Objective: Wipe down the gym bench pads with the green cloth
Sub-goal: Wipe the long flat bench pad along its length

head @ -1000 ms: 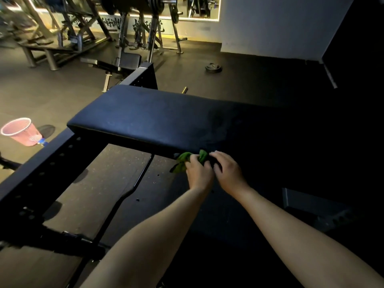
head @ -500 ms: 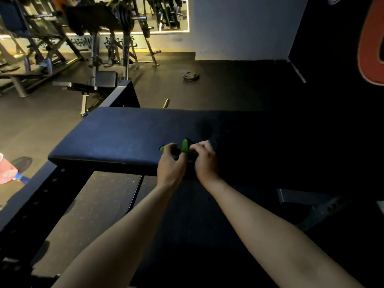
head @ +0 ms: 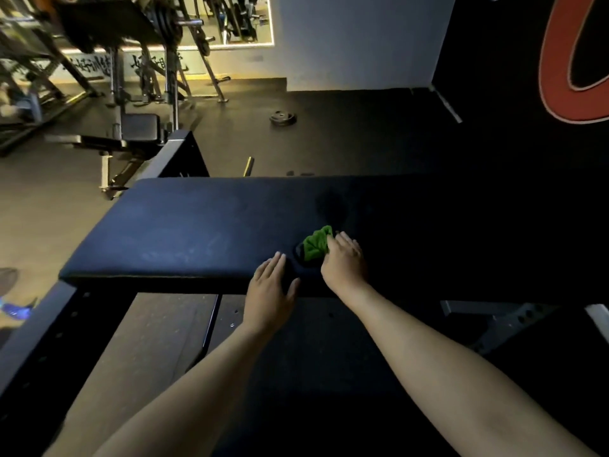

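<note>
A long dark bench pad [head: 184,232] lies across the middle of the view, its right part lost in shadow. The green cloth [head: 317,243] sits crumpled on the pad near its front edge. My right hand [head: 344,262] lies over the cloth's right side and holds it against the pad. My left hand [head: 271,285] rests flat with straight fingers on the pad's front edge, just left of the cloth and apart from it.
A black steel frame [head: 36,328] with holes runs along the left below the pad. Behind stand another bench [head: 138,128] and weight racks [head: 164,31]. A weight plate [head: 282,118] lies on the dark floor. A grey bracket [head: 501,319] juts at lower right.
The cloth went from the pad's underside edge up onto its top. My left hand let go of it and flattened on the pad's edge; the right hand keeps the cloth.
</note>
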